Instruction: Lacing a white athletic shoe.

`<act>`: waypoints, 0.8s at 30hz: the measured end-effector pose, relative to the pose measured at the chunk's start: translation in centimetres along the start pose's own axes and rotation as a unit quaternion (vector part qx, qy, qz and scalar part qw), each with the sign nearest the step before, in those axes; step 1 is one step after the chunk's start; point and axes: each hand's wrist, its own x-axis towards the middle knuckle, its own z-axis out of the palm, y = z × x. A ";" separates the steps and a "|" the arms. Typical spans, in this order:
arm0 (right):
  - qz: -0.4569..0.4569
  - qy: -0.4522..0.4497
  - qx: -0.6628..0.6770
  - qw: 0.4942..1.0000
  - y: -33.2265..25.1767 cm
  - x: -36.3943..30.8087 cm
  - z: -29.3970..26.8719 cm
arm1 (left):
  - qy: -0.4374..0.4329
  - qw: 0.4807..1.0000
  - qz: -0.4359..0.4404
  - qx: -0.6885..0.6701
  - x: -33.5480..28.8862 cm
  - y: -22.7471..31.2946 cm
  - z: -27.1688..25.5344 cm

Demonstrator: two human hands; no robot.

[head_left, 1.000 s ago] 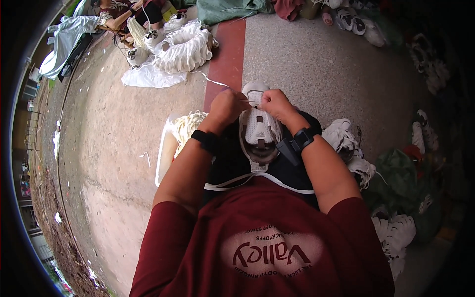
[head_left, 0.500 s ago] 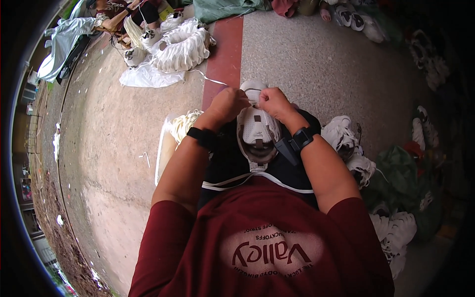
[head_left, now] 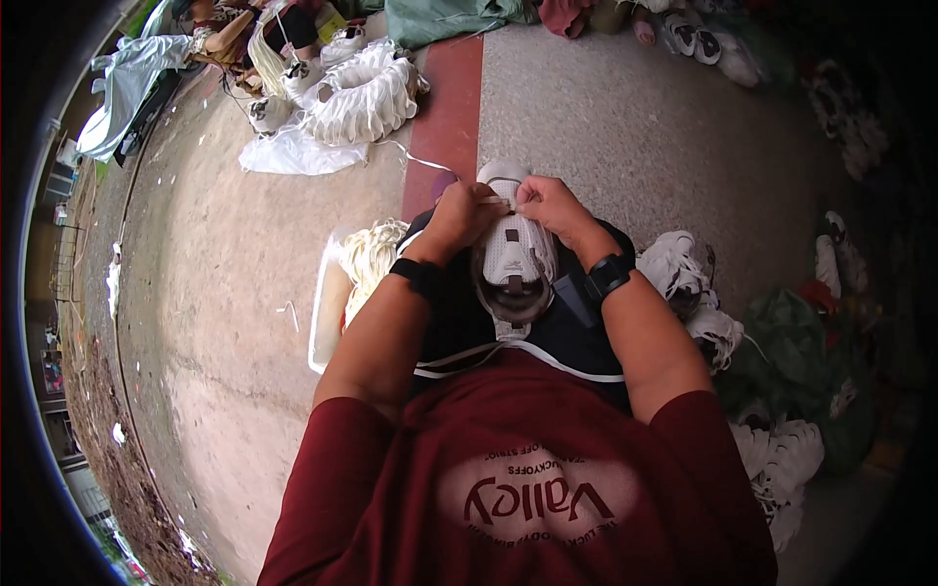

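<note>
— What is differing from a moment ago?

— Little. Both hands are staying at the far end of the white shoe (head_left: 513, 256), which is still lying on the lap, toe pointing away.

— And the left hand (head_left: 459, 217)?

— It is curling closed, fingertips pinching a white lace (head_left: 494, 200) at the shoe's toe end.

— The right hand (head_left: 549, 203)?

— Also closed, pinching the same lace from the right, the two hands nearly touching. A white tray of laces (head_left: 354, 278) is sitting just left, and a pile of white shoes (head_left: 696, 283) is lying right.
</note>
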 end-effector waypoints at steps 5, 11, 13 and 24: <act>-0.027 -0.012 0.034 0.999 0.4 -1.0 -0.3 | -0.006 0.997 -0.061 -0.050 -0.4 -0.4 0.1; -0.049 -0.002 0.000 0.999 0.5 -1.3 -0.3 | 0.021 0.987 -0.088 -0.134 -0.5 -1.5 -0.2; -0.054 -0.001 0.003 0.999 0.2 -1.6 -0.4 | 0.073 0.985 -0.072 -0.139 -1.2 -1.6 -1.3; -0.135 -0.104 -0.009 0.985 -5.0 -6.2 2.9 | 0.038 0.954 -0.017 -0.295 -5.8 5.7 -1.9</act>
